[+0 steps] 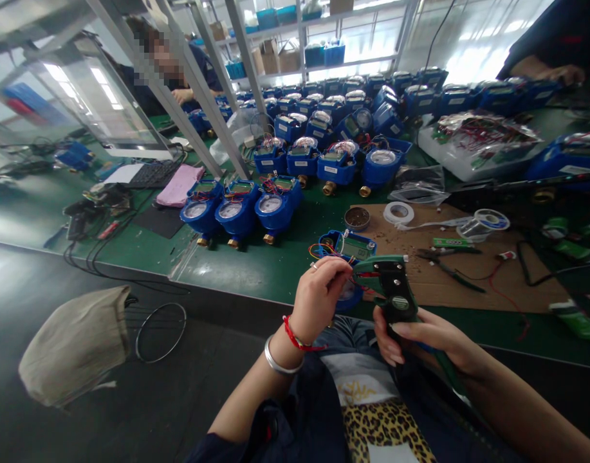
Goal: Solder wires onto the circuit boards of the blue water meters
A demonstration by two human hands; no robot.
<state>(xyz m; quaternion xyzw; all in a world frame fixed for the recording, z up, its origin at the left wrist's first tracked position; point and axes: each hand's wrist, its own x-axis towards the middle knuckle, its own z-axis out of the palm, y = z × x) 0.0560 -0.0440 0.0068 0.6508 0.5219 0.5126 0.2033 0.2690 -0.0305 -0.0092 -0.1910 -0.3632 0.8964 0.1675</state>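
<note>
We've got our L hand (321,292) narrowed to a pinch on thin red & yellow wires (318,249), fingertips right by the head of the tool; our R hand (415,337) is wrapped round the handles of a green-and-black metal wire stripper (394,286), its head pointing L. Can't tell if a wire sits btwn its jaws. Just beyond our hands, near edge of the shiny green tabletop (217,263), is an open blue plastic meter w/ a grey display (357,249), its lower part partly hidden by our L hand & the tool. To its R lies a flat brown cardboard sheet (420,292) w/ dark-handled metal pliers (451,269), a white tape roll (398,213) and a clear spool of silvery wire (488,222); a small round tin (357,217) w/ brown contents is at its far L corner. Farther L, three blue round-dialled meters (234,207) stand side by side; more blue meters fill the far side. Far R, a co-worker's hand (567,75) is by those.
</note>
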